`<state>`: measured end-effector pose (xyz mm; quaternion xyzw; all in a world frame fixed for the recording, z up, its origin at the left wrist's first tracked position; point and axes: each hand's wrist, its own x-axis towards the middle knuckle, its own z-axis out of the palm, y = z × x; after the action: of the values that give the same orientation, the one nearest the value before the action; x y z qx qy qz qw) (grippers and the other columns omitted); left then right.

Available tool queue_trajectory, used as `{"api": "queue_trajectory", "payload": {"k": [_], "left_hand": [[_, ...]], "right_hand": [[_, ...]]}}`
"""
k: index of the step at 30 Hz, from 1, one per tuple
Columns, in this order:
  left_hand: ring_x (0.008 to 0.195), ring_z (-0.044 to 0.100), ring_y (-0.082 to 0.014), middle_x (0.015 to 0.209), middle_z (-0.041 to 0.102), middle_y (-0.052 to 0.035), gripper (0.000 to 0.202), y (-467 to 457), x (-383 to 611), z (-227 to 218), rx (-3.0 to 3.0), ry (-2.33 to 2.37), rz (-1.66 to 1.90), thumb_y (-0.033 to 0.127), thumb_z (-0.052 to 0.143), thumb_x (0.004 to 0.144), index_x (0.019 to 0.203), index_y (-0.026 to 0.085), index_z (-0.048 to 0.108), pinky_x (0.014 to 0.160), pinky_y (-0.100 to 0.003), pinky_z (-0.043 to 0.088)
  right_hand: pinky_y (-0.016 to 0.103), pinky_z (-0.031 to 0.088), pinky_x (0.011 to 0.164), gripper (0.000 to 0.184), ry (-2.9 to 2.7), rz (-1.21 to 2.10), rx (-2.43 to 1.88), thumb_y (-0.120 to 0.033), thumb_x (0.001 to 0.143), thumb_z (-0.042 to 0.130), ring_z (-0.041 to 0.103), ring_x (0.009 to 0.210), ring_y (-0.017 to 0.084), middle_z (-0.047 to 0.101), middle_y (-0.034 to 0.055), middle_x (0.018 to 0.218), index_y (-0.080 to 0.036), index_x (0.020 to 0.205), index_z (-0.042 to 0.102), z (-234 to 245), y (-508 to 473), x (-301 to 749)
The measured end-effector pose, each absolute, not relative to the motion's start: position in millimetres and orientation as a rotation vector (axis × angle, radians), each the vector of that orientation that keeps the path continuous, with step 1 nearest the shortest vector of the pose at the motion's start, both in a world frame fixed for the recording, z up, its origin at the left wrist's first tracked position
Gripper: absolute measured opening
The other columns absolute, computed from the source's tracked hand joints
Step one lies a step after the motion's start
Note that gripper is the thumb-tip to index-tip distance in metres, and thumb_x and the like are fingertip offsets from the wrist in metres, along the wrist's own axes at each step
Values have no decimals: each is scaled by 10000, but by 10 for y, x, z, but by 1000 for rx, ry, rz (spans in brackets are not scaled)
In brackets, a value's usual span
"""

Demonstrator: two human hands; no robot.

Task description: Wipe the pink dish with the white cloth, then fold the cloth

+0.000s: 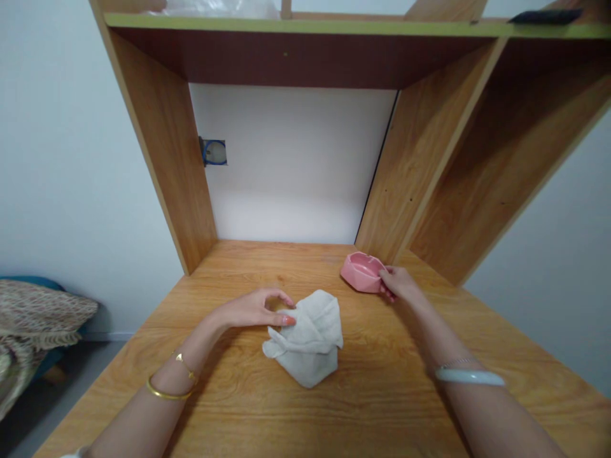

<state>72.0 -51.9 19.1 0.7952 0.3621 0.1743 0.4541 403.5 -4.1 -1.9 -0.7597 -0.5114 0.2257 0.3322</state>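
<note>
A crumpled pale grey cloth [312,340] lies on the wooden desk in front of me. My left hand [258,308] is at its left side, thumb on top of the fabric and curved fingers at its upper edge, taking a light hold. Farther back on the right, a pink faceted ashtray [360,275] is gripped at its right side by my right hand [395,283]. The thumb is at its rim and the other fingers lie against its outer side, partly hidden. The ashtray looks slightly tilted; whether its base touches the desk I cannot tell.
Wooden side panels [162,152] and an upright divider [429,146] stand at the back of the desk [382,394]. A shelf [296,27] runs overhead, with clear plastic [219,7] on it. An uncovered wall box [214,152] sits at the back left. A fringed blanket [38,312] covers a chair at left.
</note>
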Motion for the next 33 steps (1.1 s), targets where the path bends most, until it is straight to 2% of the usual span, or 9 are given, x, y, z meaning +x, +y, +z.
{"api": "queue_trajectory", "payload": {"k": [4,7,11,14,16,20,23,26,33], "left_hand": [[829,555,-149,952,630,-29,470,-505,721,96,1946,863,361,427,693,639,1019,169,587,710,-233,417],[731,546,-131,818,634,-8,366,-487,746,41,1924,818,339,426,678,653,893,155,626,637,-214,410],[626,498,-108,692,602,11,276,-512,780,89,1930,810,381,405,638,687,794,151,647,541,-189,366],[586,459,-96,661,576,19,254,-565,797,221,1968,833,411,378,607,702,802,149,650,506,-181,333],[572,440,-92,643,554,25,238,-602,790,334,2016,868,393,364,591,700,784,147,644,492,-178,315],[597,449,-106,638,536,29,181,-643,689,551,2159,1010,389,326,578,671,720,157,622,512,-184,315],[628,481,-122,664,555,30,158,-634,538,660,2118,1064,427,308,563,653,714,168,598,539,-194,340],[668,520,-134,723,588,25,183,-587,376,700,2001,1060,407,286,562,636,776,172,595,573,-200,373],[796,564,-182,864,632,-14,337,-355,220,413,1971,1206,234,301,613,594,909,191,567,676,-247,415]], "right_hand": [[218,399,396,242,-1394,501,-2050,-221,825,428,534,380,134,577,46,449,-120,695,607,44,-55,4026],[300,467,630,249,-1479,325,-2055,-292,820,461,632,742,225,675,138,785,-135,871,647,186,-146,3926],[385,351,929,376,-2161,71,-1590,-120,804,402,490,1099,223,584,101,1153,-224,1103,603,202,-353,3596],[412,280,990,502,-2508,128,-1297,-1,719,405,417,1177,212,502,81,1263,-259,1097,612,69,-479,3370],[430,251,1006,446,-2551,198,-1283,-7,696,440,379,1208,225,457,89,1306,-235,1019,647,14,-521,3323],[406,295,978,206,-2481,492,-1278,-125,685,534,410,1176,252,497,109,1256,-170,854,642,136,-570,3475],[307,435,765,163,-2349,861,-1266,-273,710,543,559,903,204,623,62,951,-166,824,588,346,-639,3650],[219,388,549,234,-2216,1063,-1338,-382,710,555,526,646,134,570,-12,695,-166,798,567,490,-697,3755],[226,364,540,239,-2193,1069,-1499,-362,686,595,511,613,130,558,-14,657,-149,795,595,290,-532,3668]]}}
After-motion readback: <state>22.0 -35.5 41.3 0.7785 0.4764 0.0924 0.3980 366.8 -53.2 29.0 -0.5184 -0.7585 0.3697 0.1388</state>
